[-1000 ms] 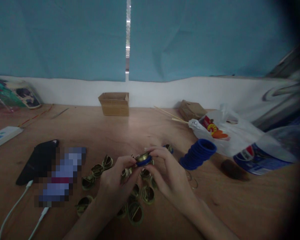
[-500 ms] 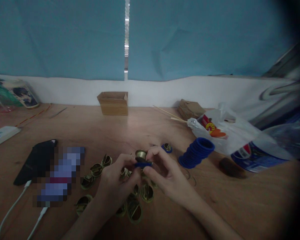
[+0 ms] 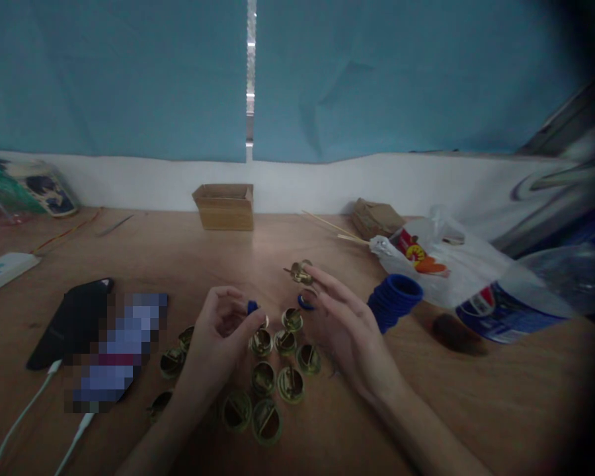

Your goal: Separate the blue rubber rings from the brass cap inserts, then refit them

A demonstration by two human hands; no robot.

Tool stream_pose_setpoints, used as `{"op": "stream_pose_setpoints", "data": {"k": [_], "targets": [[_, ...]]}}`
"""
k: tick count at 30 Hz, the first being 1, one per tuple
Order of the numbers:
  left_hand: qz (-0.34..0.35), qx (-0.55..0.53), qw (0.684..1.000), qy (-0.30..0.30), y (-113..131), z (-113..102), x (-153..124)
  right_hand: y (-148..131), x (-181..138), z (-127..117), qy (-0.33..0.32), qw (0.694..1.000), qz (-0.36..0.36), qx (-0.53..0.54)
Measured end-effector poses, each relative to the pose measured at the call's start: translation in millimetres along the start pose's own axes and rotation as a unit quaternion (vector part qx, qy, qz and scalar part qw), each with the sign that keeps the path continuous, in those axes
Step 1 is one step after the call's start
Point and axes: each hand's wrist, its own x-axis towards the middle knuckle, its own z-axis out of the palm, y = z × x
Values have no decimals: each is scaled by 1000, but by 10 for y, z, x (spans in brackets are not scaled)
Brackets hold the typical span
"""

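My left hand [image 3: 223, 330] is curled up, thumb and forefinger pinched on a small blue piece [image 3: 252, 306] held just above the bench [image 3: 188, 258]. It is too small and dim for me to tell its shape. My right hand [image 3: 344, 327] is beside it, palm turned inward and fingers stretched long. Their tips nip a brass-coloured pin back [image 3: 300, 272], lifted off the wood, with a thin pin poking out to the left. A blue ring [image 3: 305, 302] shows just beside my right thumb; I cannot tell whether it touches the hand or lies on the bench behind it.

Between and below my hands, toward the near edge, the loose brass discs [image 3: 290, 385] lie open side up in a rough cluster. A few more trail off left, partly hidden behind my left wrist.

Right of my right hand leans a stack of blue rings [image 3: 394, 301], and past it a printed plastic bag [image 3: 441, 264] with a dark brown lump [image 3: 459, 334] in front. That corner fades into shadow. Toward the left edge lies a black phone [image 3: 72, 317], half covered by a blurred patch, with white cables [image 3: 24, 416] running off the near edge. At the far edge stand a cardboard box [image 3: 225, 206] and a brown packet [image 3: 377, 218] with thin sticks [image 3: 334, 228] beside it
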Motion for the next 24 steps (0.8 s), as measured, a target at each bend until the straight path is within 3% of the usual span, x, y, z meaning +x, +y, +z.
{"op": "stream_pose_setpoints", "data": {"k": [3, 6, 9, 12, 15, 19, 21, 24], "targets": [[-49, -6, 997, -67, 32, -26, 14, -16, -100, 46, -33, 974, -130, -185], [-100, 0, 988, -115, 46, -27, 4, 12, -177, 107, -85, 904, -253, -334], [-120, 1, 984, -134, 23, -26, -6, 58, -189, 152, -146, 839, -342, -397], [-98, 1, 985, -145, -13, -40, 0, 65, -167, 163, -198, 796, -376, -431], [-94, -14, 983, -157, -21, -55, 14, 32, -165, 145, -207, 795, -378, -426], [-79, -6, 986, -144, 9, -51, 21, 14, -177, 119, -105, 828, -372, -406], [-54, 18, 988, -143, 18, -41, 14, 39, -171, 118, -71, 843, -319, -427], [12, 64, 988, -140, 1, -20, -13, 102, -153, 124, -88, 856, -227, -456]]}}
